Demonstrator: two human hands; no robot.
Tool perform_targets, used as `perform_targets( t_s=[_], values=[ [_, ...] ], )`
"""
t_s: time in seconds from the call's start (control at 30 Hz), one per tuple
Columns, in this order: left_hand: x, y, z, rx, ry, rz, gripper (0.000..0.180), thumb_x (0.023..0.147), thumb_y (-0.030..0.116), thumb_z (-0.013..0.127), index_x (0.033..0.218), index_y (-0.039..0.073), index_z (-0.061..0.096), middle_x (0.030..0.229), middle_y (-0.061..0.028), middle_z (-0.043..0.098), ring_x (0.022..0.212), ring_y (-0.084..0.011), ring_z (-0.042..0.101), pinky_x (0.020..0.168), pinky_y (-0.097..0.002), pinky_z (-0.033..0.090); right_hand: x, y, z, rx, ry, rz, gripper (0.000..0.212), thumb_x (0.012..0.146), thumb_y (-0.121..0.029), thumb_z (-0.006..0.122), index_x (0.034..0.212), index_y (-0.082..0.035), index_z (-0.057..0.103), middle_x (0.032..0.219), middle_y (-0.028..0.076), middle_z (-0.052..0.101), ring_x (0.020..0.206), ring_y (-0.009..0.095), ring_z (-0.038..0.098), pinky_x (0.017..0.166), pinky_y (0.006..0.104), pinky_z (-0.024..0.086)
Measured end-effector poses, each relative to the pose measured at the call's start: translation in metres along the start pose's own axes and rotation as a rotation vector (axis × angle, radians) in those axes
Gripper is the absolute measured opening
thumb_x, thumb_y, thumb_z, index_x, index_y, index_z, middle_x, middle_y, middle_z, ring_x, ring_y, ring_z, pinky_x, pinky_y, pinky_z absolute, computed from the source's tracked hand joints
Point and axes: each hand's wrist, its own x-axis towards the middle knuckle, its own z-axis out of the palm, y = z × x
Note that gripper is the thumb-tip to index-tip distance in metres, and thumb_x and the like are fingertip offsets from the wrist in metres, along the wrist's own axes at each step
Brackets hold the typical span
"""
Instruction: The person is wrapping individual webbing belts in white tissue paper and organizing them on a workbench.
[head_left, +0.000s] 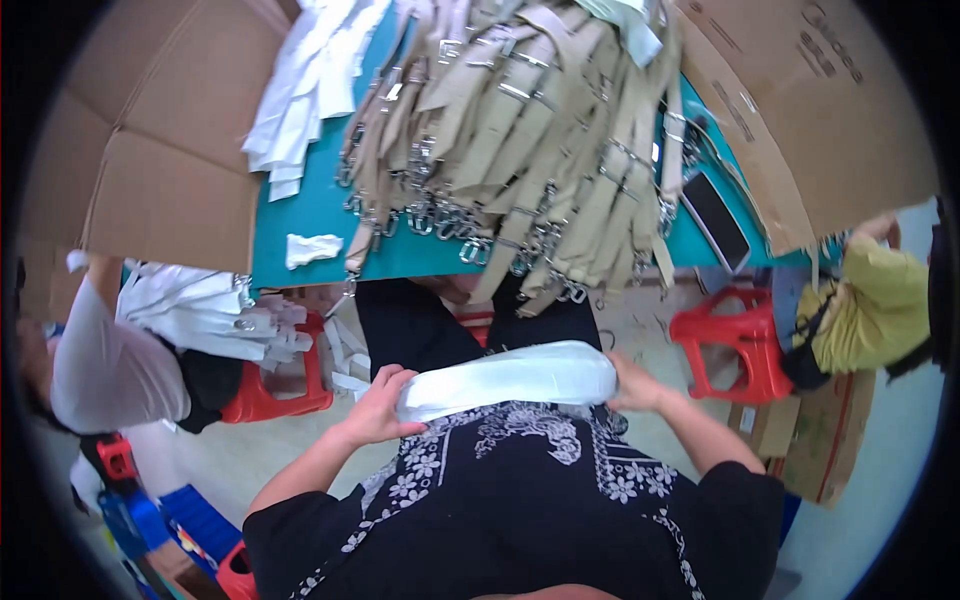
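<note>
A long white bundle [505, 380], glossy like plastic wrap and rounded at its right end, lies across my lap against my patterned black top. My left hand [382, 408] grips its left end, thumb and fingers closed around it. At the opposite end, my right hand [632, 385] is closed on the bundle, with some fingers hidden behind it. What is inside the wrapping cannot be made out. Beyond my knees, a large heap of beige straps [500, 130] with metal clips and buckles covers the table, some ends hanging over its near edge.
The green table [300, 215] carries white strips [310, 95], a crumpled white scrap [312, 250] and a dark phone [716, 222]. Cardboard panels stand left [180, 190] and right [830, 120]. Red stools [730, 340] are on both sides, with a person [120, 370] at left and another [865, 300] at right.
</note>
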Motion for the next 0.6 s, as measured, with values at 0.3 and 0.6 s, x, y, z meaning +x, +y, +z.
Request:
perform_targets(
  t_s=[0.3, 0.6],
  values=[
    [0.005, -0.018, 0.007, 0.128, 0.014, 0.119, 0.065, 0.053, 0.014, 0.074, 0.111, 0.003, 0.047, 0.107, -0.0178, 0.049, 0.100, -0.0358, 0.047, 0.088, -0.0402, 0.041, -0.036, -0.070, -0.051, -0.246, 0.063, 0.275, 0.044, 0.055, -0.027, 0.067, 0.090, -0.003, 0.055, 0.083, 0.020, 0.061, 0.080, 0.036, 0.060, 0.071, 0.0405, 0.048],
    [0.010, 0.006, -0.041, -0.476, -0.184, -0.148, 0.046, 0.062, 0.014, 0.071, 0.103, 0.005, 0.049, 0.094, -0.0079, 0.057, 0.094, -0.0193, 0.056, 0.082, -0.0286, 0.042, 0.011, -0.370, -0.269, -1.147, -0.191, 0.054, 0.033, 0.057, -0.025, 0.071, 0.082, -0.009, 0.056, 0.068, 0.010, 0.060, 0.066, 0.030, 0.062, 0.061, 0.0389, 0.049]
  ],
)
